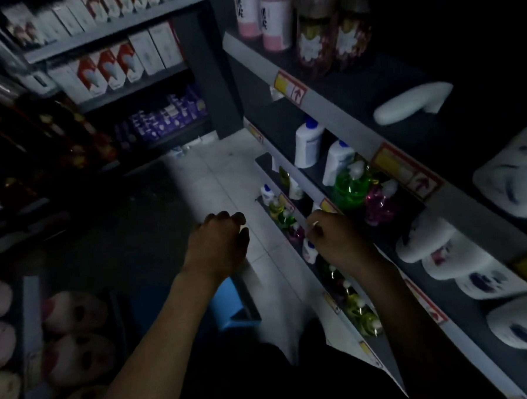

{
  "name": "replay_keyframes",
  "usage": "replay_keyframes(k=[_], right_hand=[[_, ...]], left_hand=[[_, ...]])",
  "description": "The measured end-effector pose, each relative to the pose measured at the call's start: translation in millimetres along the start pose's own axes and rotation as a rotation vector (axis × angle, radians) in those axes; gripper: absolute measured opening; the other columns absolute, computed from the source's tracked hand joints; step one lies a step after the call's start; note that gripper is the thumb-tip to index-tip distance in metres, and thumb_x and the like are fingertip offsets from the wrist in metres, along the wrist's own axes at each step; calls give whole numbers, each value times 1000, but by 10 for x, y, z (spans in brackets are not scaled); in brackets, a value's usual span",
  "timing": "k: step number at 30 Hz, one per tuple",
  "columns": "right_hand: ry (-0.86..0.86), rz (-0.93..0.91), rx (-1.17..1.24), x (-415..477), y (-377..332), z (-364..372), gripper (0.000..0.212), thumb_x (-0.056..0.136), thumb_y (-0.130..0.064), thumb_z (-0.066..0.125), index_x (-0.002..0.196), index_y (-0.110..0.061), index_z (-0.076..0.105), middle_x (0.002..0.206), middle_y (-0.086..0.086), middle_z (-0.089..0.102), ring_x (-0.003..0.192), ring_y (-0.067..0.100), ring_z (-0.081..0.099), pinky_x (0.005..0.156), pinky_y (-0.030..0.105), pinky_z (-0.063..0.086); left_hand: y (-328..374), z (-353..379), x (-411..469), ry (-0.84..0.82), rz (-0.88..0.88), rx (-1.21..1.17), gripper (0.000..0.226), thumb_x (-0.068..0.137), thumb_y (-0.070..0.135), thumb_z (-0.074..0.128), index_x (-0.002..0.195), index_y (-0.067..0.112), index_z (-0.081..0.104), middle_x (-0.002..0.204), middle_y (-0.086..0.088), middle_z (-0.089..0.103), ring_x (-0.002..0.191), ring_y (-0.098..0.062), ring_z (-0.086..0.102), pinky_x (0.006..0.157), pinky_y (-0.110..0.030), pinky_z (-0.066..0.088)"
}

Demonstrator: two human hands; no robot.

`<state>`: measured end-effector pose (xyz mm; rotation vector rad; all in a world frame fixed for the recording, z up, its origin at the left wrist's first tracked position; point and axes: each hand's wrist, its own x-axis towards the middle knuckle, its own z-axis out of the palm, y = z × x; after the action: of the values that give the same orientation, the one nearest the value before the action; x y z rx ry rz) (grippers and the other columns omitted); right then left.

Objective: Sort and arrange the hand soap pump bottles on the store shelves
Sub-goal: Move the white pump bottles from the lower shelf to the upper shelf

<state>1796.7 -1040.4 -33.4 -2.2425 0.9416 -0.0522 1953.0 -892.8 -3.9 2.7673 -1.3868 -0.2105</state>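
- On the middle grey shelf [314, 173] a clear green plastic pump bottle [350, 185] with a white pump head stands touching a clear magenta pump bottle [378, 207]. Two white bottles with blue caps [308, 145] stand just beside them, further along the shelf.
- On the lowest shelf [265, 162] a row of smaller pump bottles [287, 221] in white, yellow, green and pink runs along the front edge.
- All of these stand upright, long axis vertical. We look down on their pump heads. The frame is dark and smeared, so the nozzles only seem to face the aisle.
- We judge the bottles stiff, smooth-walled and fairly heavy for their size, being full of liquid. They would be slippery if any soap has leaked.
- We would take hold round the body just under the shoulder. A pump head may turn or squirt, so it is a poor handle.
- Our left hand [219, 247] hangs over the pale tiled floor [224, 177], its grip curled in on itself with nothing visible inside.
- Our right hand [339, 244] hovers at the front of the middle grey shelf, above the lower row. Thumb and forefinger are drawn close around something pale, but we cannot tell whether that grip holds anything.
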Motion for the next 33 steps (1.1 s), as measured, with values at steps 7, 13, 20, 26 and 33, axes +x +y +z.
replay_keyframes(k=[7, 13, 20, 26, 33], right_hand=[[-54, 108, 109, 701, 30, -218, 24, 93, -24, 52, 111, -9, 60, 106, 11, 66, 95, 27, 63, 84, 44, 54], [-120, 340, 125, 1181, 209, -326, 10, 94, -24, 51, 98, -16, 56, 102, 12, 59, 108, 34, 59, 94, 42, 47], [5, 556, 128, 1780, 102, -413, 43, 101, -32, 41, 138, -12, 44, 146, 10, 43, 133, 25, 40, 107, 30, 28], [256, 842, 356, 1908, -144, -175, 41, 101, -25, 43, 137, -7, 48, 146, 15, 44, 134, 30, 41, 108, 36, 31], [491, 1208, 431, 1220, -12, 864, 34, 94, -34, 48, 120, -14, 57, 126, 15, 58, 116, 34, 56, 93, 40, 46]], left_hand=[[70, 25, 962, -49, 124, 46, 33, 96, 37, 41, 123, 24, 54, 113, -5, 60, 105, -27, 56, 83, -37, 47], [131, 213, 1887, -68, 400, 44, 34, 95, 37, 45, 127, 28, 53, 117, -1, 61, 107, -22, 58, 81, -31, 43], [100, 487, 3152, -69, 901, 66, 37, 88, 39, 46, 98, 15, 72, 88, -2, 71, 78, -21, 70, 62, -24, 52], [298, 545, 3574, -547, 1097, 250, 28, 92, 44, 46, 112, 28, 58, 115, -2, 63, 109, -26, 59, 89, -32, 48], [753, 858, 3042, -621, 1448, 265, 17, 90, 31, 51, 102, 21, 59, 109, -12, 65, 104, -34, 59, 76, -34, 46]])
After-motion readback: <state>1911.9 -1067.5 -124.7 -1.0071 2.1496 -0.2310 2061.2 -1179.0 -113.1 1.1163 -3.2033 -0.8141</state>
